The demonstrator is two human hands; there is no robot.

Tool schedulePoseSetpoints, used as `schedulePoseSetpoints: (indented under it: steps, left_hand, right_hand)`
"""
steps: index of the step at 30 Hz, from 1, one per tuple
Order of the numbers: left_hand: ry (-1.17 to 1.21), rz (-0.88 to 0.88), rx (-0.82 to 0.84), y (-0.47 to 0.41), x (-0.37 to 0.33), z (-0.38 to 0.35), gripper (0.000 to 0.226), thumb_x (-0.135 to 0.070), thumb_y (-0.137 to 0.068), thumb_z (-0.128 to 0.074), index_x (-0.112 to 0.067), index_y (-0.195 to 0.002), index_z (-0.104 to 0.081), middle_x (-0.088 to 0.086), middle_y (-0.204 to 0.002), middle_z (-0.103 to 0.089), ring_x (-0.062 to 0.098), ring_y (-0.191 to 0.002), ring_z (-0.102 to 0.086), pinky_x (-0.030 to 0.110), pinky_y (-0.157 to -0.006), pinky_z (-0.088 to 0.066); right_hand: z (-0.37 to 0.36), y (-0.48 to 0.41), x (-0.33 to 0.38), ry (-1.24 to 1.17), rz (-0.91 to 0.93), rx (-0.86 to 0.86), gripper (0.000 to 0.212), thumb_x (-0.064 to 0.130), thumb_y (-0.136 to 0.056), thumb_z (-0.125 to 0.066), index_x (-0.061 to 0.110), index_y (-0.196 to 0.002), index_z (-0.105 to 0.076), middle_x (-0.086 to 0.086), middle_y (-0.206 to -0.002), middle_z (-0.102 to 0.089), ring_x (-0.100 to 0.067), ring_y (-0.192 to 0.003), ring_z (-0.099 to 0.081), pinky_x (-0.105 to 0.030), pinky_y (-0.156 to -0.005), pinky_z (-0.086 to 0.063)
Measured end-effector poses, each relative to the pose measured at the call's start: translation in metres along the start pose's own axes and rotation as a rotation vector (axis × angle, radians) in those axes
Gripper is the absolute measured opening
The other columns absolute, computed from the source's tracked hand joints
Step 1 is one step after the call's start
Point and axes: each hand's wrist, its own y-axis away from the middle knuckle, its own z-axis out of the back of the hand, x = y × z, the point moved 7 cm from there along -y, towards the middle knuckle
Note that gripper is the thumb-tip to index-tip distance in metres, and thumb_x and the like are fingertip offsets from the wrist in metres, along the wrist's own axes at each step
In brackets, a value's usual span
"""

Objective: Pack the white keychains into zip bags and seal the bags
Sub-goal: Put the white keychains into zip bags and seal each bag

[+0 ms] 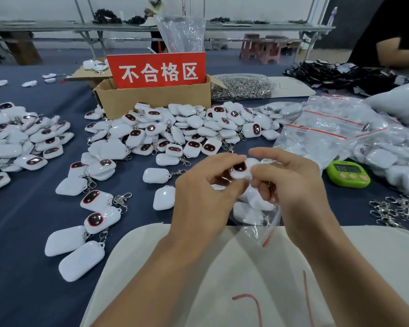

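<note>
Over blue cloth (21,220), left hand (203,194) and right hand (291,185) pinch a white keychain (240,168), dark face up, long axis crosswise.

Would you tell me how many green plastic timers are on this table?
1: the green plastic timer lies right of the right hand, beside clear zip bags; others may be hidden.

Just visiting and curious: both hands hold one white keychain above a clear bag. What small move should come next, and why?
Probably tuck the keychain into the zip bag: the left hand and right hand both pinch it, and the bag hangs beneath them, its red strip seemingly unsealed.
</note>
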Motion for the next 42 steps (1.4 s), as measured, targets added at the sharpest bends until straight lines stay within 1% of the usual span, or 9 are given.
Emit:
schedulePoseSetpoints:
  steps: [4, 8, 14, 17, 27, 31, 33, 37, 42]
  left_hand:
    - [0.090, 0.061, 0.011, -0.002, 0.002, -0.001, 0.009, -0.033, -0.090, -0.071, -0.036, -0.090, -0.079, -0.010, -0.076, -0.074, 0.012, -0.069, -0.067, 0.025, -0.065, -0.054]
    - [0.118, 0.162, -0.021, 0.001, 0.006, -0.003, 0.008, -0.039, -0.087, -0.073, -0.034, -0.085, -0.079, -0.008, -0.065, -0.070, 0.010, -0.054, -0.061, 0.027, -0.056, -0.052]
    - [-0.576, 0.012, 0.223, 0.021, -0.004, -0.035, 0.047, -0.081, -0.057, -0.058, -0.038, -0.075, -0.064, -0.019, -0.061, -0.062, 0.001, -0.060, -0.057, 0.025, -0.058, -0.040]
    - [-0.749, -0.037, 0.280, 0.024, -0.005, -0.046, 0.038, -0.071, -0.068, -0.056, -0.035, -0.080, -0.063, -0.015, -0.066, -0.064, 0.007, -0.067, -0.059, 0.029, -0.062, -0.042]
    - [-0.281, 0.035, -0.033, 0.017, -0.003, -0.019, 0.021, -0.036, -0.091, -0.055, -0.025, -0.073, -0.060, -0.015, -0.060, -0.058, 0.012, -0.061, -0.053, 0.024, -0.056, -0.037]
    - [-0.276, -0.119, 0.004, 0.021, -0.016, -0.022, 0.016, -0.035, -0.098, -0.056, -0.027, -0.084, -0.057, -0.017, -0.065, -0.057, 0.008, -0.061, -0.052, 0.026, -0.058, -0.041]
    - [-0.237, -0.166, 0.006, 0.022, -0.020, -0.023, 0.013, -0.032, -0.099, -0.057, -0.027, -0.087, -0.059, -0.014, -0.070, -0.060, 0.008, -0.063, -0.054, 0.025, -0.059, -0.043]
    - [-0.212, -0.214, 0.056, 0.025, -0.023, -0.027, 0.013, -0.029, -0.100, -0.058, -0.027, -0.087, -0.060, -0.011, -0.071, -0.061, 0.008, -0.063, -0.054, 0.019, -0.061, -0.043]
    - [-0.149, -0.211, -0.024, 0.017, -0.021, -0.013, 0.024, -0.044, -0.105, -0.046, -0.031, -0.093, -0.061, -0.008, -0.070, -0.060, 0.014, -0.063, -0.056, 0.034, -0.061, -0.047]
  right_hand:
    - [-0.004, 0.001, 0.010, 0.017, 0.063, 0.152, 0.019, 0.023, -0.077, -0.069, 0.007, -0.083, -0.078, -0.012, -0.057, -0.057, -0.017, -0.048, -0.042, -0.020, -0.046, -0.035]
    - [0.011, -0.003, 0.011, 0.202, 0.098, -0.033, 0.011, 0.027, -0.066, -0.073, 0.021, -0.074, -0.078, -0.002, -0.052, -0.056, -0.012, -0.049, -0.046, -0.027, -0.053, -0.039]
    - [0.055, -0.008, 0.028, 0.471, 0.171, -0.343, 0.009, 0.030, -0.062, -0.066, 0.022, -0.057, -0.066, 0.008, -0.037, -0.039, -0.007, -0.042, -0.035, -0.025, -0.051, -0.033]
    - [0.057, -0.009, 0.031, 0.623, 0.190, -0.294, 0.014, 0.028, -0.062, -0.065, 0.015, -0.057, -0.064, 0.006, -0.034, -0.035, -0.008, -0.041, -0.038, -0.016, -0.042, -0.030]
    - [0.028, -0.006, 0.022, 0.618, 0.232, -0.009, 0.020, 0.024, -0.059, -0.061, 0.005, -0.055, -0.058, 0.005, -0.041, -0.035, -0.007, -0.045, -0.030, -0.016, -0.042, -0.025]
    - [0.009, -0.007, 0.001, 0.629, 0.076, 0.165, 0.022, 0.016, -0.075, -0.069, 0.024, -0.055, -0.070, 0.008, -0.042, -0.052, -0.006, -0.044, -0.041, -0.022, -0.050, -0.034]
    - [0.006, -0.006, -0.006, 0.711, 0.002, 0.153, 0.043, 0.015, -0.083, -0.069, 0.040, -0.049, -0.065, 0.011, -0.040, -0.049, -0.005, -0.043, -0.042, -0.023, -0.051, -0.034]
    - [0.001, 0.002, 0.003, 1.184, 0.142, -0.035, 0.019, 0.030, -0.077, -0.058, 0.023, -0.060, -0.053, 0.006, -0.061, -0.052, -0.025, -0.065, -0.047, -0.032, -0.059, -0.032]
    - [0.004, -0.002, 0.001, 1.127, 0.100, 0.007, 0.016, 0.024, -0.078, -0.067, 0.024, -0.062, -0.062, 0.008, -0.057, -0.056, -0.021, -0.061, -0.049, -0.028, -0.052, -0.031]
